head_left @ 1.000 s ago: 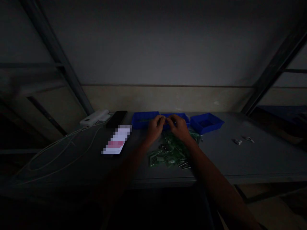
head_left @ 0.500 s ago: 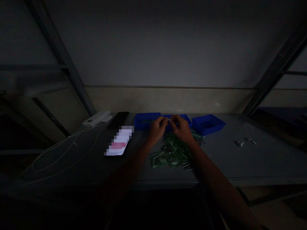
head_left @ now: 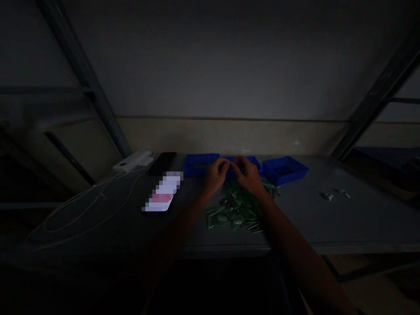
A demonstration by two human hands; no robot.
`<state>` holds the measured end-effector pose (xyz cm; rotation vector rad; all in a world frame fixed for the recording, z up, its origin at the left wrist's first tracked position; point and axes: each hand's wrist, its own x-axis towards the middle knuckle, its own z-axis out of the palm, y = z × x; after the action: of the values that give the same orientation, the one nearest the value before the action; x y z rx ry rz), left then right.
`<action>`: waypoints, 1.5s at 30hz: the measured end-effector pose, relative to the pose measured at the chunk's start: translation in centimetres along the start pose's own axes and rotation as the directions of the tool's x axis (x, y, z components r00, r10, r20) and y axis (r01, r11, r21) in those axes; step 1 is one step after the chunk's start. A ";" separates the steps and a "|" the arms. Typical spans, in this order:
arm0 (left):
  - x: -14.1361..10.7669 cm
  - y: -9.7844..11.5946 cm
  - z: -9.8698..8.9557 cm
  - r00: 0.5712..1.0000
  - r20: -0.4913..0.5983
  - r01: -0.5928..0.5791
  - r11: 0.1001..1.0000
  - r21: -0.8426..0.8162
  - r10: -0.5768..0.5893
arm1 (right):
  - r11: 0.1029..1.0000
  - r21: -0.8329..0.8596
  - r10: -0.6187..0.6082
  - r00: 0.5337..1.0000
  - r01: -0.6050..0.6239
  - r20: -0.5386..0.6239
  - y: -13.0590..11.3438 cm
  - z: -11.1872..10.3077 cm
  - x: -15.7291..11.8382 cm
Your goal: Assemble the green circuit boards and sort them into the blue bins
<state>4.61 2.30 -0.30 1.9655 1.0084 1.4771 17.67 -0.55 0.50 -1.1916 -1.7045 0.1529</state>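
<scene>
A heap of green packets [head_left: 236, 216] lies in front of the middle blue tray [head_left: 230, 175], likely light, slippery and soft-skinned, best pinched by an edge. Over that tray's near side, the left hand [head_left: 215, 176] and right hand [head_left: 248, 176] curl, fingertips nearly meeting; darkness hides whether they grip anything. The right forearm [head_left: 287, 234] blocks part of the heap. Beyond, a lit phone [head_left: 162, 192] lies left of the middle blue tray, small white items [head_left: 327, 196] well to its right.

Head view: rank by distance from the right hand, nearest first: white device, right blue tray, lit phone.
1. Right blue tray: just to the right of the right hand.
2. Lit phone: to the left, past the left hand.
3. White device: far left, toward the back.
</scene>
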 end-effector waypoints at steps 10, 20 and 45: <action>-0.2 0.2 0.1 1.000 0.024 0.006 0.999 -0.046 -0.005 | 0.998 -0.056 -0.006 1.000 0.006 0.009 0.1 -0.1 0.0; -0.2 0.2 0.3 0.999 0.044 -0.022 0.999 -0.038 0.024 | 0.999 0.021 0.048 0.997 -0.047 -0.062 0.3 0.0 0.0; 0.0 0.5 -0.1 0.998 -0.024 0.061 0.998 0.013 -0.060 | 0.997 0.059 -0.043 0.999 0.042 0.010 -0.1 -0.1 -0.1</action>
<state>4.63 1.92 0.11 1.9143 1.0813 1.4671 17.69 -0.71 0.51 -1.1120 -1.7223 0.1829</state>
